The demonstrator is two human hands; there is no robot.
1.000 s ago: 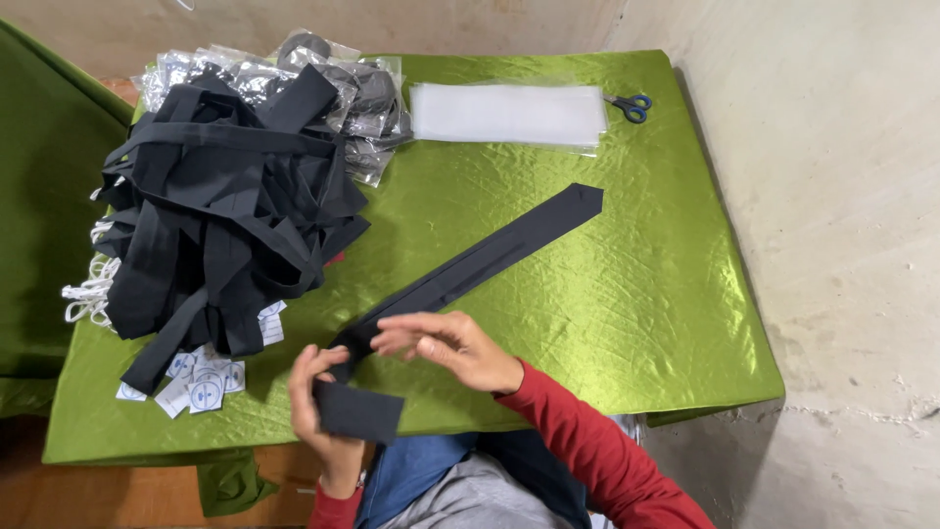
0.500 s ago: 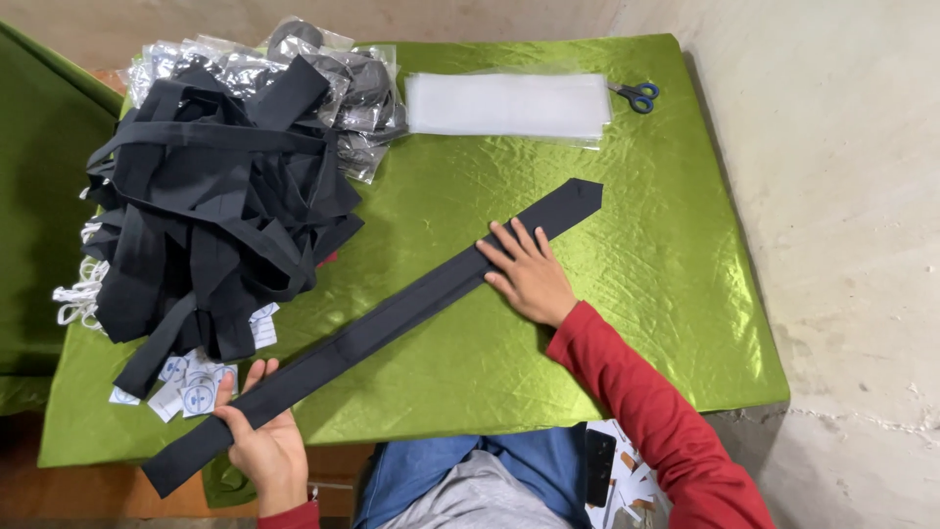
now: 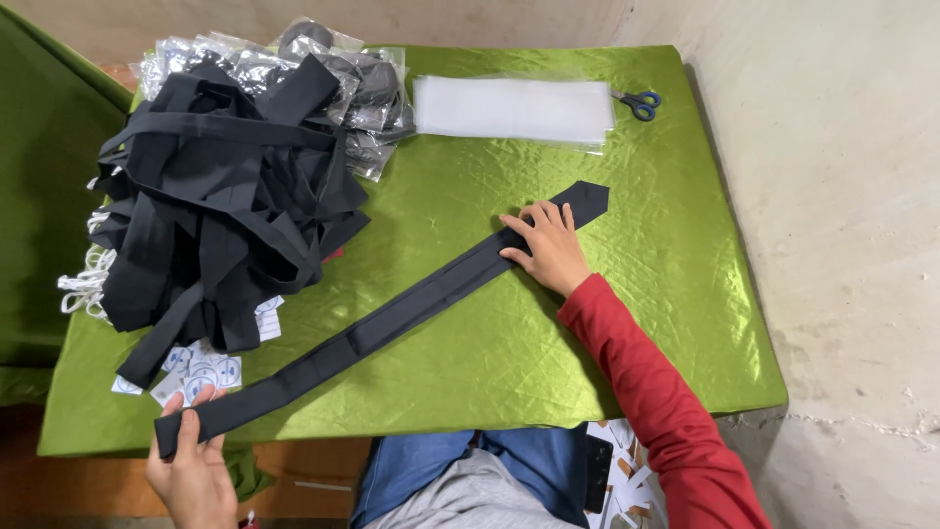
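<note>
A long black necktie lies stretched diagonally across the green cloth-covered table, its pointed wide end at the upper right. My right hand, in a red sleeve, presses flat on the tie near that wide end, fingers spread. My left hand grips the narrow end at the table's front left edge, thumb on top of the fabric.
A big heap of black ties fills the table's left side, with clear plastic bags behind it. Small round-printed tags and white cords lie beside the heap. A stack of white sheets and blue scissors sit at the back.
The tie, folded near my body a second ago, is now pulled out straight. My right hand slid up toward the wide end; my left hand stays at the narrow end.
</note>
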